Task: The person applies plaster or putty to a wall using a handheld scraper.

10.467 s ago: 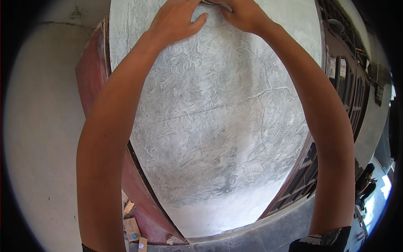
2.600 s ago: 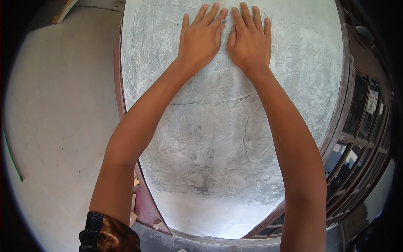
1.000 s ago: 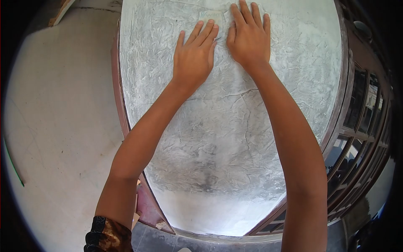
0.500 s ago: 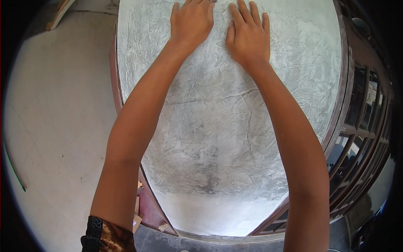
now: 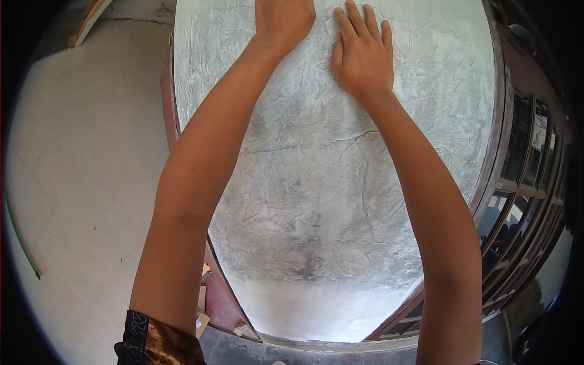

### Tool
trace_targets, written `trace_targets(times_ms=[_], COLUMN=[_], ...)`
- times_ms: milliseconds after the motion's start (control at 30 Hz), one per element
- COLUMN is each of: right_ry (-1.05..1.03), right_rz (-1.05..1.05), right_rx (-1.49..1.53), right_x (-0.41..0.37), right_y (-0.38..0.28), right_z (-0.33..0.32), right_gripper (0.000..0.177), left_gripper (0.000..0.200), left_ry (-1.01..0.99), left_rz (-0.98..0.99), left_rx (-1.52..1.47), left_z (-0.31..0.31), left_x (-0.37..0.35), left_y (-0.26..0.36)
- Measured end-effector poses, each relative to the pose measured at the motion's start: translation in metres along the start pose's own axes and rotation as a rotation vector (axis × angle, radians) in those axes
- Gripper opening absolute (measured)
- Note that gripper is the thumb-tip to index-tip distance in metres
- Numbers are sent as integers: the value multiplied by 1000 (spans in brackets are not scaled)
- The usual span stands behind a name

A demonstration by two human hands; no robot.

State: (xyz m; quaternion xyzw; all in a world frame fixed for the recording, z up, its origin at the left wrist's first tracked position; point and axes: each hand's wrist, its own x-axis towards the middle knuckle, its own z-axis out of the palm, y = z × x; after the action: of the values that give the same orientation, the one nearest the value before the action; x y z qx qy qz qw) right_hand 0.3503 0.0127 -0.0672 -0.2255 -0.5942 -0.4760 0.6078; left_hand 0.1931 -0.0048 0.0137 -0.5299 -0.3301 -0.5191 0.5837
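The single view comes from a camera worn on the head, facing forward and down along both forearms to the hands (image 5: 365, 64) at the top of the frame. It looks closely onto the textured wall (image 5: 310, 182) at centre; wide-angle bending curves the window frames (image 5: 529, 158) at right, and darkness rounds the corners.

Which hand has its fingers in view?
The right hand, laid on the rough grey wall. The left hand runs off the picture's top edge, its fingers out of sight.
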Motion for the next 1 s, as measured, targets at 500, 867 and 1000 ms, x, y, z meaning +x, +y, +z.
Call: trace_targets(times_ms=[500, 867, 1000], right_ry=[-22, -1, -4], right_rz=[-15, -28, -9], right_rx=[19, 34, 39], right_x=[-2, -1, 0], right_y=[0, 3, 0], right_z=[-1, 0, -1], right_gripper=[52, 51, 52], left_gripper=[37, 36, 37], left_ry=[42, -176, 5], left_rz=[44, -39, 141], left_rx=[-55, -51, -61], left_z=[-19, -38, -25], left_x=[-77, -80, -61], left_y=[18, 29, 8])
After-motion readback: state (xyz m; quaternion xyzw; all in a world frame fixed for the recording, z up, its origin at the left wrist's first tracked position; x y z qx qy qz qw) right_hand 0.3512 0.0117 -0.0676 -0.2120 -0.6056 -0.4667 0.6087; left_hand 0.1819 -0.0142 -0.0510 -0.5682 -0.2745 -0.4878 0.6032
